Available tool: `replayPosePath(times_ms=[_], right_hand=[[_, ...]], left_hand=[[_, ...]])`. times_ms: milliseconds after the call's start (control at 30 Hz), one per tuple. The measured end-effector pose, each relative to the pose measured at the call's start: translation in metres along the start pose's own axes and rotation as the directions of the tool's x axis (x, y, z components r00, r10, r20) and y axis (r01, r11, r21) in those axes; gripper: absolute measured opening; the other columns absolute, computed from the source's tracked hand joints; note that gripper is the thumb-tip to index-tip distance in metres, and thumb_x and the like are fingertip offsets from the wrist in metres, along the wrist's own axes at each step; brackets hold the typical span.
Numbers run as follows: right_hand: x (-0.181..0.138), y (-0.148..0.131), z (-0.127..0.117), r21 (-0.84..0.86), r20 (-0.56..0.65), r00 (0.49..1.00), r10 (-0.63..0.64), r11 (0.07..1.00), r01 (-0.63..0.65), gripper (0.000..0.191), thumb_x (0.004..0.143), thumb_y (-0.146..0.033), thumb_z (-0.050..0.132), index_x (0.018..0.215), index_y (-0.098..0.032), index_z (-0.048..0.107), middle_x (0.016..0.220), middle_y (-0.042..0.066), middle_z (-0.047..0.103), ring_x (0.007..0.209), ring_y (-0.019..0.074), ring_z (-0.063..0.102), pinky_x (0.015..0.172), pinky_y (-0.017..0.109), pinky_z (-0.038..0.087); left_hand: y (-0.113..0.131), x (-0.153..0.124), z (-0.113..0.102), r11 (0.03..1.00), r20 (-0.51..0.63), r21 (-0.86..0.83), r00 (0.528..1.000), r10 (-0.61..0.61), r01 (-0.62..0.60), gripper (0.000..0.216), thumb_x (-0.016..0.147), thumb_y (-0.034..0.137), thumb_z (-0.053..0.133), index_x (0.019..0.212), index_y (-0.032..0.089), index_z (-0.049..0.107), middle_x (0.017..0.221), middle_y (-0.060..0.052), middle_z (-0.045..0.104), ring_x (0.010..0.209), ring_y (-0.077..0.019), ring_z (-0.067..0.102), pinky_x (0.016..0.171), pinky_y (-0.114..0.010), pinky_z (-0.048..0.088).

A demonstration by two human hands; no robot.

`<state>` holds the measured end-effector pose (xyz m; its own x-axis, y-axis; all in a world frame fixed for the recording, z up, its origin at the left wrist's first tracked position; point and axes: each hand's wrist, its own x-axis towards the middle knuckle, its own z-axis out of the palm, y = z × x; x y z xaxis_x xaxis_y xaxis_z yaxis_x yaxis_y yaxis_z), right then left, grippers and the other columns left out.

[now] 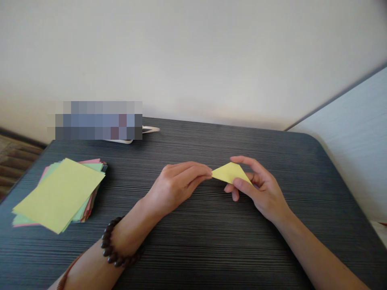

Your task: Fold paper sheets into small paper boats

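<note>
Fingers of the left hand [181,180] clamped on the folded yellow paper [225,173] at nine o'clock; right hand [267,195] grips its three-o'clock side, over the table [217,249]. Step judged: folding; next move calls for edge alignment.

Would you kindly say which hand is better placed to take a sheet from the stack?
Probably the left hand: nearer the stack, it holds just one tip of the folded paper, which the right hand also holds.

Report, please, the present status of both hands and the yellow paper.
Left hand pinching left tip of folded yellow paper. Right hand holding its right side. Coloured paper stack lies apart at left, not in the way.
</note>
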<state>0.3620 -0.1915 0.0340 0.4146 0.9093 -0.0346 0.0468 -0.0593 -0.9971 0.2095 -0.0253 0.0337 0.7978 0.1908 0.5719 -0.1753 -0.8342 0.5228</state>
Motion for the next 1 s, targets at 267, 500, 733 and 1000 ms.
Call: replayPosePath(times_ms=[267, 500, 733, 1000], right_hand=[[0.001, 0.0, -0.009, -0.218, 0.019, 0.994, -0.112, 0.969, 0.114, 0.054, 0.076, -0.028, 0.07, 0.123, -0.021, 0.044, 0.083, 0.004, 0.073, 0.062, 0.0148, 0.067, 0.059, 0.027, 0.056], [-0.001, 0.009, -0.006, -0.43, -0.24, 0.912, -0.333, 0.879, 0.207, 0.034, 0.071, -0.022, 0.074, 0.102, -0.022, 0.058, 0.07, -0.002, 0.072, 0.052, 0.0142, 0.067, 0.053, 0.026, 0.056], [-0.001, 0.006, -0.003, -0.406, -0.377, 0.859, -0.346, 0.895, 0.182, 0.006, 0.078, -0.023, 0.068, 0.083, -0.02, 0.067, 0.068, -0.001, 0.073, 0.05, 0.0142, 0.067, 0.047, 0.025, 0.054], [-0.004, -0.002, -0.007, -0.338, -0.372, 0.905, -0.206, 0.938, 0.075, 0.009, 0.078, -0.028, 0.069, 0.079, -0.019, 0.067, 0.071, 0.001, 0.074, 0.031, 0.0056, 0.051, 0.033, 0.02, 0.044]], left_hand=[[-0.004, 0.002, -0.003, 0.99, 0.048, 0.112, 0.995, -0.087, 0.081, 0.009, 0.09, 0.015, 0.048, 0.09, 0.017, 0.057, 0.093, -0.003, 0.069, 0.084, -0.0113, 0.065, 0.077, -0.022, 0.051], [-0.005, 0.002, -0.005, 0.977, 0.109, 0.15, 0.979, -0.171, 0.154, 0.008, 0.091, 0.013, 0.045, 0.089, 0.017, 0.051, 0.093, -0.003, 0.065, 0.087, -0.0133, 0.062, 0.076, -0.025, 0.049], [-0.007, 0.004, -0.005, 0.944, 0.133, -0.014, 0.937, -0.324, 0.329, 0.005, 0.09, 0.016, 0.048, 0.087, 0.018, 0.052, 0.092, -0.001, 0.065, 0.085, -0.0131, 0.061, 0.077, -0.025, 0.047], [-0.007, 0.007, -0.006, 0.847, 0.258, -0.162, 0.85, -0.459, 0.506, 0.005, 0.088, 0.02, 0.051, 0.085, 0.018, 0.055, 0.095, 0.0, 0.067, 0.078, -0.0123, 0.061, 0.072, -0.024, 0.047]])
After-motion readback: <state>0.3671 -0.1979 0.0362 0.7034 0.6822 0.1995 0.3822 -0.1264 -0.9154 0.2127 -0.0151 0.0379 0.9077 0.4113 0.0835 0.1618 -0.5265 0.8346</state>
